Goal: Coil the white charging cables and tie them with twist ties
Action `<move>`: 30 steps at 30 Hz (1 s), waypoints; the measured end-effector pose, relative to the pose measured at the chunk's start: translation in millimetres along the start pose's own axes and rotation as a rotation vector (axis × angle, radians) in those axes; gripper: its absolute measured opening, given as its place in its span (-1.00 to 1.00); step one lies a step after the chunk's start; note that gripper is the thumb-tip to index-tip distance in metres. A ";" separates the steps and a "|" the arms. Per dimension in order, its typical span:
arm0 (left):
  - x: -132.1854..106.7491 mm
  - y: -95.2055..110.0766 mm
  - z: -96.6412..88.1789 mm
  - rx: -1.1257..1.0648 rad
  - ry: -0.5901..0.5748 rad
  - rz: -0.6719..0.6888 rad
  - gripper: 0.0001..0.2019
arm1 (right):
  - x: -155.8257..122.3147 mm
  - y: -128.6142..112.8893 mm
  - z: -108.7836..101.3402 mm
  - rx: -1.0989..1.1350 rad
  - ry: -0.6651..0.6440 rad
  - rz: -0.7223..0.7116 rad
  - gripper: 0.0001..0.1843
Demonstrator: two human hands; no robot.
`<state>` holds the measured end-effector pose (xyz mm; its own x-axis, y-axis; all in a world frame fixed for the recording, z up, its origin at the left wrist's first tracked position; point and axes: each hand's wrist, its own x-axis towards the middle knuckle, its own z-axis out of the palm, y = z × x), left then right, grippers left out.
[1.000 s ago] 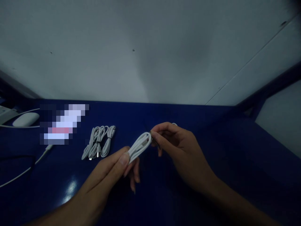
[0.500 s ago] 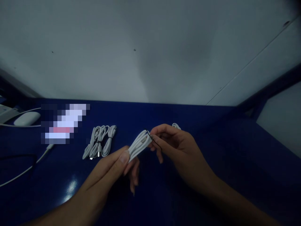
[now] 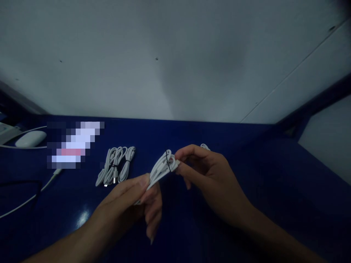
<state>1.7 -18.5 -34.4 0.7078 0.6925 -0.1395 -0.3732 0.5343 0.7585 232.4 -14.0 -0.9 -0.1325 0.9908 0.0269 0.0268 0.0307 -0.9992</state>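
Note:
A coiled white USB cable (image 3: pixel 159 168) is held up over the blue table, tilted with its far end toward the right. Between thumb and fingers, my left hand (image 3: pixel 137 197) grips the lower left part of the coil. A thin black twist tie (image 3: pixel 168 160) crosses the bundle near its upper right end. My right hand (image 3: pixel 205 166) is closed in a pinch at that end, where a pale connector tip shows by the thumb. Its fingertips are partly hidden. Left of my hands, several tied white cables (image 3: pixel 116 164) lie side by side on the table.
A phone-like blurred bright screen (image 3: pixel 79 142) lies at the left, with a white cord (image 3: pixel 30 199) plugged in below it. Beside it is a white rounded object (image 3: pixel 31 138). Another white coil (image 3: pixel 204 147) shows behind my right hand. A pale wall (image 3: pixel 175 73) closes the back.
My left hand has rolled the coil a little, so the twist tie now crosses it. The tie's loose end no longer hangs by my right fingers, and a connector tip shows there.

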 end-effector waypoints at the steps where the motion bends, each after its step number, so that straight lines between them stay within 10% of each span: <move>1: -0.5 0.9 0.2 -0.038 -0.015 -0.026 -0.61 | 0.2 -0.1 0.1 0.008 -0.003 0.002 -0.95; 30: -3.8 7.4 9.0 -0.071 0.075 -0.084 -0.48 | -1.4 2.7 -3.0 0.037 -0.293 0.111 -0.82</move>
<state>1.6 -21.5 -22.5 0.6925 0.6768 -0.2498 -0.3583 0.6232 0.6952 235.7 -14.9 -3.5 -0.4110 0.9075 -0.0869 0.0214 -0.0857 -0.9961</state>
